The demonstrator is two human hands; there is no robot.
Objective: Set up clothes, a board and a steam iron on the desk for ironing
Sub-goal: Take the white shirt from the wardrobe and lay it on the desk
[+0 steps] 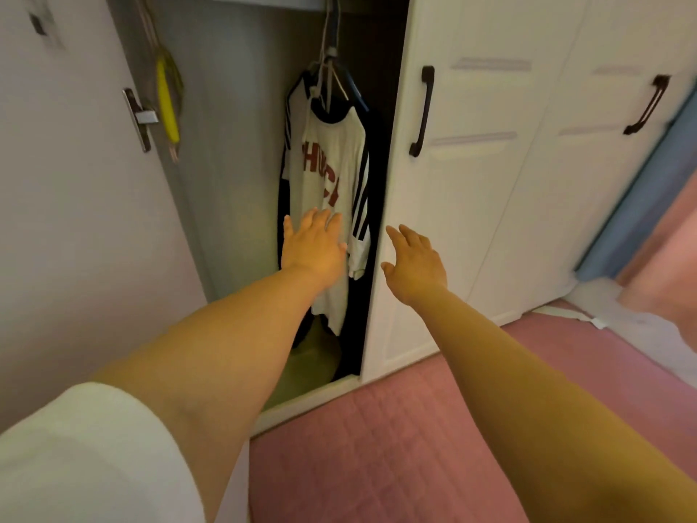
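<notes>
A white shirt (328, 160) with red letters and dark striped sleeves hangs on a hanger (332, 77) inside an open wardrobe. Darker clothes hang behind it. My left hand (313, 247) is stretched out with straight fingers in front of the shirt's lower part, at or just short of the cloth. My right hand (415, 262) is open, with fingers spread, in front of the edge of the closed white door (452, 205). Neither hand holds anything. No board or iron is in view.
The wardrobe's left door (75, 220) stands swung open, with a metal hinge plate (137, 118). A yellow and green strap (168, 100) hangs inside at the left. Closed white doors with dark handles (422, 111) fill the right. A pink mat (396, 447) covers the floor.
</notes>
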